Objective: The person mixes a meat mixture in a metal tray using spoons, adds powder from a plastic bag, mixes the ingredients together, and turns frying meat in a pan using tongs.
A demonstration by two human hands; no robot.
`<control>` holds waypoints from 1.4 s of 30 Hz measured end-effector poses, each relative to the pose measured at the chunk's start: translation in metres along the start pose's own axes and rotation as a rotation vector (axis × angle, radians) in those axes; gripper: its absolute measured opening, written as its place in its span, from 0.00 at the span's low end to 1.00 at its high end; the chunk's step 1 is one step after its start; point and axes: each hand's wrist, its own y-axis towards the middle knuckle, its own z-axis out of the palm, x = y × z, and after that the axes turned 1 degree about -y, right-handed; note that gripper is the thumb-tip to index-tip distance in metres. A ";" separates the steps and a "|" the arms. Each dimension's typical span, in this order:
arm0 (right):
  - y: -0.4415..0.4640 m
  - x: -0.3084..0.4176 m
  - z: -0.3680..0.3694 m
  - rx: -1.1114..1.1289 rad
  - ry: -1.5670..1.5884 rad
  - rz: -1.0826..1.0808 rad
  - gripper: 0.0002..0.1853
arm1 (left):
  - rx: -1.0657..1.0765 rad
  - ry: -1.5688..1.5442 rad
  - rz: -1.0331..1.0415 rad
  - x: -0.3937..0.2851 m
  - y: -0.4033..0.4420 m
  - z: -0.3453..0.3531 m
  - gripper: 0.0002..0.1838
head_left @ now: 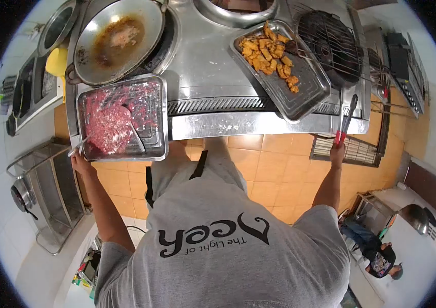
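Observation:
My left hand [80, 162] is at the near left corner of a metal tray [162, 118], fingers closed around the pale handle of a utensil [78, 147] whose far end goes into the tray. In that tray lies reddish, ground-looking food [106, 128] dusted with white powder, with a spoon [137, 136] resting in it. At the counter's right front edge, my right hand [337, 155] grips tongs [348, 118] by their red handles. The tongs point away from me, beside a second metal tray [308, 105] of golden-brown fried pieces [266, 54].
A wok [87, 56] with brown oily residue sits on a burner at the back left, beside a yellow utensil [57, 62]. Wire racks [331, 38] cover a dark round burner at right. A metal shelf cart [48, 200] stands left. Another person [377, 254] is behind me at right.

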 end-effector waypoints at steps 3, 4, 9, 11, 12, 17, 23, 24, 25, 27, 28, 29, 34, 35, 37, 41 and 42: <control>-0.021 0.014 -0.019 -0.011 0.346 -0.039 0.16 | -0.044 0.004 0.062 -0.017 -0.024 0.022 0.11; -0.030 0.013 -0.017 -0.124 0.437 -0.125 0.16 | -0.025 -0.004 0.096 -0.012 -0.017 0.019 0.11; -0.122 0.093 -0.088 -0.121 0.624 0.216 0.17 | -0.182 0.106 0.181 -0.031 -0.044 0.046 0.14; -0.127 0.141 -0.105 -0.114 0.693 0.138 0.18 | -0.167 0.068 0.156 -0.031 -0.043 0.043 0.15; -0.128 0.158 -0.110 -0.086 0.727 0.076 0.18 | -0.155 0.053 0.142 -0.028 -0.043 0.041 0.15; -0.081 0.329 -0.128 0.206 0.809 -0.155 0.24 | -0.135 -0.086 0.111 -0.006 -0.032 0.029 0.15; -0.063 0.526 -0.120 0.780 0.894 -0.364 0.17 | -0.078 -0.066 0.213 0.000 -0.029 0.027 0.13; -0.059 0.551 -0.108 0.841 0.895 -0.373 0.17 | -0.070 -0.044 0.210 -0.002 -0.031 0.028 0.12; -0.056 0.572 -0.097 0.904 0.893 -0.382 0.17 | -0.071 -0.095 0.202 -0.006 -0.035 0.031 0.12; -0.059 0.606 -0.085 0.994 0.838 -0.355 0.16 | -0.059 -0.152 0.160 -0.006 -0.035 0.030 0.12; -0.062 0.620 -0.081 1.040 0.811 -0.343 0.15 | -0.055 -0.179 0.141 -0.017 -0.041 0.033 0.12; -0.066 0.631 -0.077 1.039 0.786 -0.323 0.14 | -0.004 -0.192 0.115 -0.028 -0.050 0.032 0.11; -0.075 0.657 -0.041 1.009 0.727 -0.268 0.13 | -0.025 -0.192 0.175 -0.013 -0.044 0.028 0.11; -0.076 0.661 -0.033 0.970 0.728 -0.279 0.13 | -0.021 -0.199 0.174 -0.015 -0.046 0.027 0.11; -0.080 0.669 -0.022 0.892 0.733 -0.302 0.15 | -0.023 -0.211 0.165 -0.014 -0.045 0.022 0.11; -0.082 0.677 -0.009 0.901 0.814 -0.318 0.19 | -0.025 -0.183 0.162 -0.016 -0.045 0.017 0.11; -0.084 0.679 -0.008 0.896 0.831 -0.312 0.20 | -0.025 -0.164 0.168 -0.019 -0.046 0.016 0.11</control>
